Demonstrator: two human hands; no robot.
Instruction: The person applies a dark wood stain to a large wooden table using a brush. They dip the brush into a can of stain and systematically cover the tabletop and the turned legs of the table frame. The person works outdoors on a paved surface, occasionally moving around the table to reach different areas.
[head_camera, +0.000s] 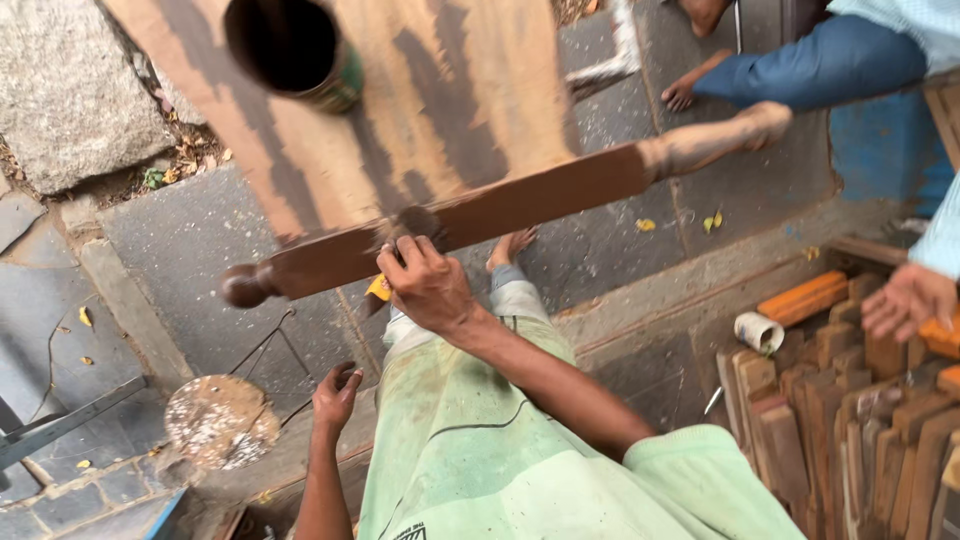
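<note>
Above the paved ground, a long brown-stained wooden piece (480, 215) is lying slantwise across the view, its rounded knob end low at the left and its pale, unstained end high at the right. The right hand (428, 285) is pressing a dark pad or brush (410, 225) against the piece near its middle, fingers curled around a yellow handle or cloth (379, 288); which of the two cannot be told. The piece is thus lying just beyond the grip, touching the pad rather than being clasped itself. The left hand (335, 395) is hanging low and half curled, holding nothing and well apart from the piece. A judgement on risk: since neither hand is gripping the piece, firm rubbing could be tipping or rolling it off whatever is bearing it, and wet stain could be smearing onto the trousers below. A dark tin (295, 50) is sitting on a streaked board (450, 90) behind; a nudge from the piece could be upsetting it. Another person's hand (905, 300) is working among stacked wood blocks (850, 430) at the right.
</note>
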